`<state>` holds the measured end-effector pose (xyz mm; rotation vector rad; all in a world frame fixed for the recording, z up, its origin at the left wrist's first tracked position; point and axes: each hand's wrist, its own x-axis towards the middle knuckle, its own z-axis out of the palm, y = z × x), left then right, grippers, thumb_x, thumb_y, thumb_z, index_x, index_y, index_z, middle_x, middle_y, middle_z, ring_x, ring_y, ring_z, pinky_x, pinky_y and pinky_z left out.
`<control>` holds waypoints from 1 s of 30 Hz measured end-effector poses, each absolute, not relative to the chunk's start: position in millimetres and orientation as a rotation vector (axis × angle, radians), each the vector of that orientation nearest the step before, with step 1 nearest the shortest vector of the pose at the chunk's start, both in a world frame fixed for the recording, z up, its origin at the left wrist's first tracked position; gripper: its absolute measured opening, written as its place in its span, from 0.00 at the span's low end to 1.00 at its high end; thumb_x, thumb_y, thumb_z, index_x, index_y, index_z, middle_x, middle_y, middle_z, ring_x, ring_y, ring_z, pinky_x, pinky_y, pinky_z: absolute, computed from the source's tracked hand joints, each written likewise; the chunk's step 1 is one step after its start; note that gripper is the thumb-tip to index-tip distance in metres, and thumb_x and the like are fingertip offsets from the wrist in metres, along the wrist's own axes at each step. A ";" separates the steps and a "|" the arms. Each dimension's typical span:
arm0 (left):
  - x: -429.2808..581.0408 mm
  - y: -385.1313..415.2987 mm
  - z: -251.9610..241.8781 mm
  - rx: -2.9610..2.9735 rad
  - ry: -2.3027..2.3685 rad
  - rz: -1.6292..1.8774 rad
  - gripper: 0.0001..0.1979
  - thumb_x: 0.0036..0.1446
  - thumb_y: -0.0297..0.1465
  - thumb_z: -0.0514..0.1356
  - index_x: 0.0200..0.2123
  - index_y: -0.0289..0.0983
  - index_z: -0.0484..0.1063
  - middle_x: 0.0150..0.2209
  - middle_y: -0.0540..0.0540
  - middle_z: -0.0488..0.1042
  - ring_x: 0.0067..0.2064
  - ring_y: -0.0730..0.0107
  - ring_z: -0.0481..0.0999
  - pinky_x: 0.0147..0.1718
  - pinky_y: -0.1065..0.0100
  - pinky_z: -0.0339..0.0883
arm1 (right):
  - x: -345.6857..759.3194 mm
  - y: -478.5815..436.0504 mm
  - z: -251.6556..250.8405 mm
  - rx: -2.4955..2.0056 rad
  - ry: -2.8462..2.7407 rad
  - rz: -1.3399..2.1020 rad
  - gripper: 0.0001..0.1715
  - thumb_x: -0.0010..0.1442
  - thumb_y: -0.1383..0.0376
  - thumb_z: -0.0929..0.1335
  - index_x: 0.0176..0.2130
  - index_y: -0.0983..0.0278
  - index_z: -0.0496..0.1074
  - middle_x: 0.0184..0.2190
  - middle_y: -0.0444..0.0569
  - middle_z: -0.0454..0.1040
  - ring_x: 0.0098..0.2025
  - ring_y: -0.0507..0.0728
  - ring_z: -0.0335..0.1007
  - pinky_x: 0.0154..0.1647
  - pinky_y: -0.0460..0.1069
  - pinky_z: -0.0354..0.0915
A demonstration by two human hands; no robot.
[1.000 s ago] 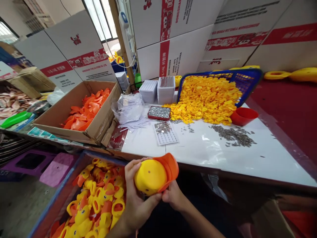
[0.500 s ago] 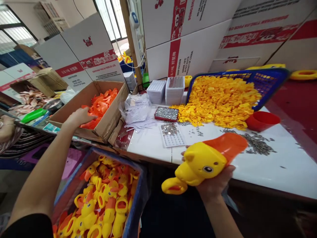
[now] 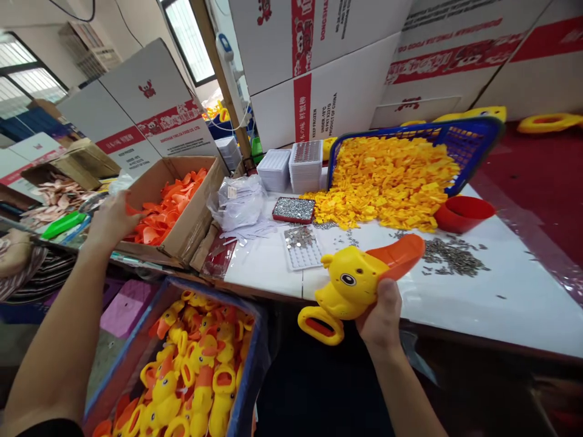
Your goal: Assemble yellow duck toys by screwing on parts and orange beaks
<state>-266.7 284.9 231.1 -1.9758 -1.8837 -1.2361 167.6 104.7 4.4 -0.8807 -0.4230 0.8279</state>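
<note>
My right hand (image 3: 380, 312) is wrapped round a yellow toy duck (image 3: 348, 282) with an orange bill and a ring-shaped handle, held above the table's front edge. The bill points up to the right, and my thumb lies against its underside. My left hand (image 3: 109, 221) is at the left side of a cardboard box (image 3: 184, 233) of loose orange duck bills (image 3: 170, 203). An orange bill shows in part between its thumb and fingers; the hand hides the rest of it. Below, a blue crate (image 3: 255, 340) holds several assembled toy ducks (image 3: 200, 358).
A blue basket (image 3: 473, 152) spills small yellow parts (image 3: 387, 182) onto the white table. Nearby are a red cup (image 3: 464, 215), loose screws (image 3: 455, 258), a tray of metal bits (image 3: 294, 209), a white dimpled tray (image 3: 303, 258) and a plastic bag (image 3: 239, 203). Another person's arm (image 3: 16, 252) is far left.
My left hand has moved left, from over the orange bills to the box's left side. My right hand has turned the duck and brought it slightly left. The view has shifted a little.
</note>
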 end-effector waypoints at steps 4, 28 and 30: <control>-216.2 245.4 213.4 -2.202 -1.982 -1.420 0.32 0.52 0.58 0.69 0.43 0.35 0.77 0.37 0.51 0.79 0.44 0.60 0.83 0.57 0.41 0.73 | 168.3 101.0 -3.4 -0.889 -0.502 0.879 0.40 0.56 0.36 0.72 0.52 0.63 0.74 0.45 0.56 0.82 0.45 0.66 0.83 0.46 0.60 0.80; 13.8 70.8 63.2 -2.253 -1.816 -2.926 0.22 0.61 0.50 0.67 0.28 0.38 0.70 0.34 0.44 0.84 0.47 0.55 0.86 0.48 0.59 0.77 | 160.3 46.4 0.7 -0.993 -1.214 0.880 0.53 0.51 0.37 0.76 0.63 0.65 0.67 0.56 0.59 0.77 0.55 0.66 0.76 0.60 0.59 0.71; 16.8 74.7 61.1 -2.219 -1.928 -2.999 0.21 0.60 0.50 0.67 0.31 0.38 0.69 0.34 0.45 0.84 0.45 0.57 0.86 0.43 0.63 0.77 | 159.6 43.8 0.9 -1.051 -1.375 0.717 0.53 0.50 0.39 0.78 0.63 0.64 0.67 0.57 0.61 0.77 0.57 0.67 0.76 0.62 0.59 0.70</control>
